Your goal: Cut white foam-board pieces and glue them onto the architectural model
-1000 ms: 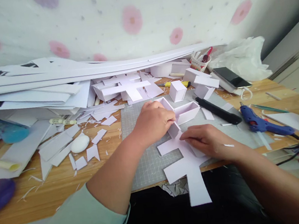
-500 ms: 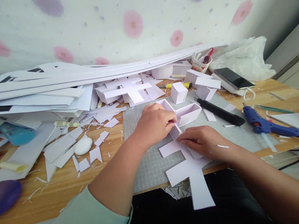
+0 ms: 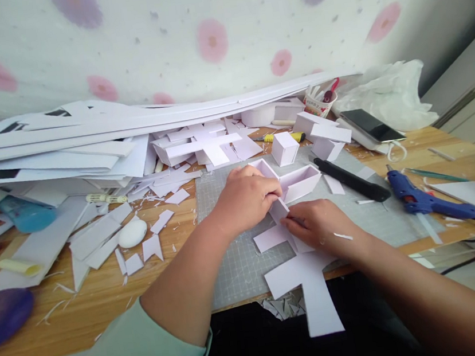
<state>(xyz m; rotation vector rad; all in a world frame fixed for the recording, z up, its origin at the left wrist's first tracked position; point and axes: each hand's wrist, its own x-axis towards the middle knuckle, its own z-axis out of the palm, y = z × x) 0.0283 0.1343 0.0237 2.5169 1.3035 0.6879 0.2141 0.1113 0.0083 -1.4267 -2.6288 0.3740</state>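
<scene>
A white foam-board cutout [image 3: 314, 290] with several arms lies across the grey cutting mat [image 3: 241, 276], its near arm hanging past the table edge. At its far end, panels are folded up into open box shapes [image 3: 301, 182]. My left hand [image 3: 248, 194] is closed, thumb and fingers pinching an upright wall of these panels. Lower down, my right hand [image 3: 319, 225] is closed on the cutout near a folded panel, its fingertips at the edge. A thin white strip [image 3: 343, 236] rests on my right wrist. The parts under both palms are hidden.
Right of the mat lie a black bar-shaped tool [image 3: 350, 178] and a blue glue gun [image 3: 425, 195]. Behind stand small white boxes [image 3: 284, 148], a yellow cutter [image 3: 297, 136] and a phone [image 3: 372, 124]. Scraps and a white egg-shaped object [image 3: 132, 233] lie left, below stacked boards [image 3: 84, 130].
My right hand has shifted very slightly, and the strip on its wrist has slid a little toward the left. My left hand keeps its pinch in the same place.
</scene>
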